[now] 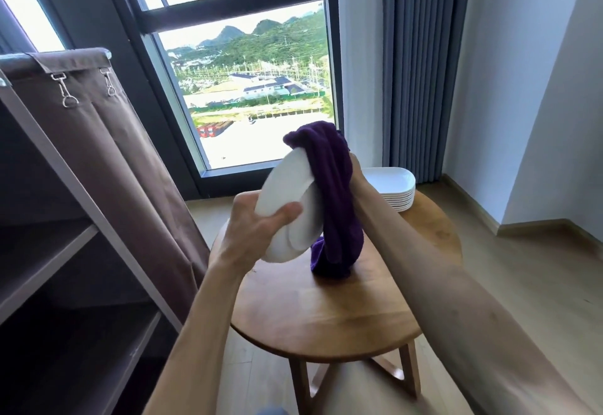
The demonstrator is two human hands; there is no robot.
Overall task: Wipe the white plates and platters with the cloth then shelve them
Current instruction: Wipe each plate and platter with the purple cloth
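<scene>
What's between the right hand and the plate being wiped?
The purple cloth, draped over the plate held by the left hand; right hand behind it. Head view.

window (248,88) daylit | grey curtain (421,65) | wood floor (528,284) | round table (326,316)

My left hand (257,222) grips with thumb curled on top; my right hand (357,176) is raised, both forearms extended forward.
</scene>
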